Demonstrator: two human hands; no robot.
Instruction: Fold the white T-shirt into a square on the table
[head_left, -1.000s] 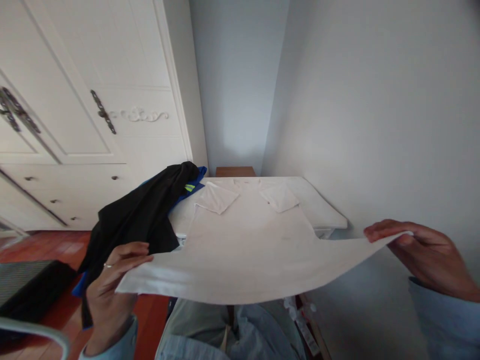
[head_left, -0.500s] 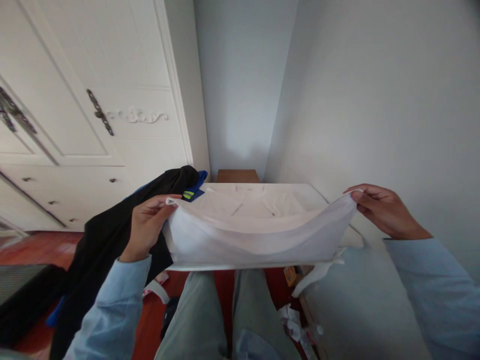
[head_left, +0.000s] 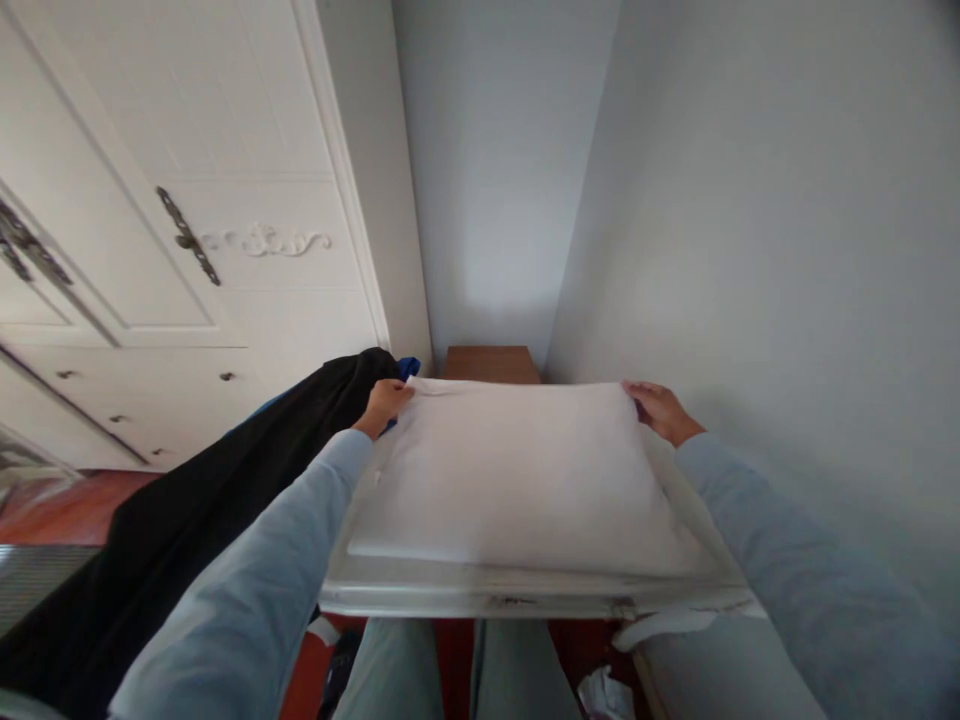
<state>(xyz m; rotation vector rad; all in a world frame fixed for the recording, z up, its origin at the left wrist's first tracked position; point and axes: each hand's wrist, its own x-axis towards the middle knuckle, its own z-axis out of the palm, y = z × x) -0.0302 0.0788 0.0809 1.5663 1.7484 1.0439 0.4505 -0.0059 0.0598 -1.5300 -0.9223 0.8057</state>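
A white garment lies folded in half on a white table in front of me. My left hand pinches its far left corner, fingers closed on the cloth. Closed on the far right corner is my right hand. Both arms, in light blue sleeves, reach forward over the table's sides.
A black garment over something blue hangs off the table's left side. A white wardrobe stands at the left, a grey wall at the right. A brown wooden piece sits behind the table. Crumpled paper lies on the red floor.
Both hands carried the near hem of the white garment up and forward to the far edge, folding it in half flat on the table.
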